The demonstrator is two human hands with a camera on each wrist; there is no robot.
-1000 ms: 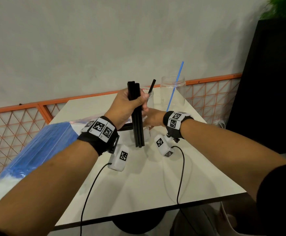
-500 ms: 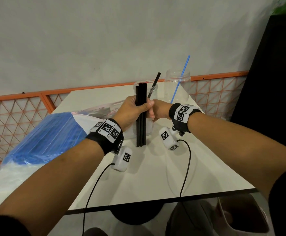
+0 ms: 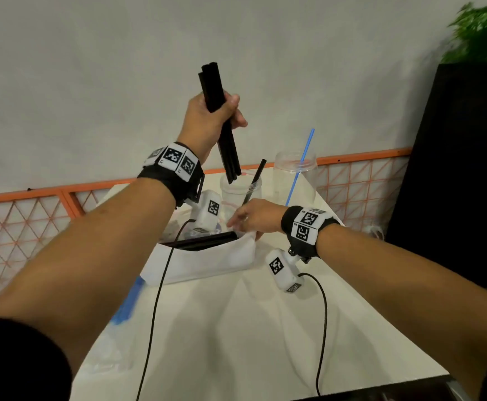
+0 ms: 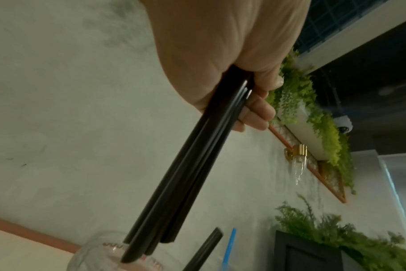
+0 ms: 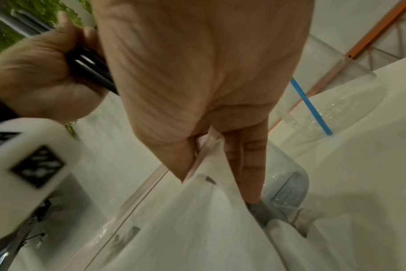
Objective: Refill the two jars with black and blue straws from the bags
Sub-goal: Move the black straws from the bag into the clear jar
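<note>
My left hand (image 3: 212, 117) is raised and grips a bundle of black straws (image 3: 220, 123) (image 4: 186, 165), their lower ends just above the mouth of the nearer clear jar (image 3: 233, 195) (image 4: 100, 254). That jar holds one black straw (image 3: 255, 180). The farther clear jar (image 3: 296, 175) (image 5: 332, 86) holds one blue straw (image 3: 301, 163) (image 5: 311, 106). My right hand (image 3: 251, 218) (image 5: 211, 159) pinches the edge of the white bag (image 3: 204, 261) (image 5: 209, 229), which has more black straws (image 3: 204, 241) inside.
The white table (image 3: 251, 328) carries both jars and the bag. A bag of blue straws (image 3: 126, 302) shows at the left edge under my left arm. An orange lattice rail (image 3: 34, 221) runs behind. A black cabinet (image 3: 453, 169) with a plant stands at the right.
My left hand has lifted the black straw bundle from table height to above the nearer jar. My right hand let go of the bundle and now holds the bag's edge.
</note>
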